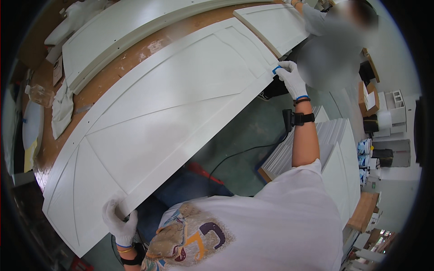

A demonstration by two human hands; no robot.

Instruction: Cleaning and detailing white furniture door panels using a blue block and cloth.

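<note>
Across the brown surface (113,77), a white panel (181,99) is being supported face up, its long axis running from lower left to upper right, its long straight edge facing lower right. By the upper-right corner, a blue block (276,70) is being pinched between the thumb and fingers (285,65) of the right hand (293,80); whether the panel is being touched by it cannot be told. From those fingers, the panel is stretching away to lower left. Near that far end, the left hand (120,221) is being held at the straight edge, thumb and fingers apart; whether any grip is being applied cannot be told. The block is lying well apart from the left hand.

Beyond, a second panel (117,31) is being carried by the surface; at left, a clear bottle (40,95) and a white cloth (62,110). Upper right, a smaller panel (275,27) is being flanked by a co-worker (325,58). Below, the green floor (244,128) is being crossed by a black cable (229,157), beside a panel stack (282,156).
</note>
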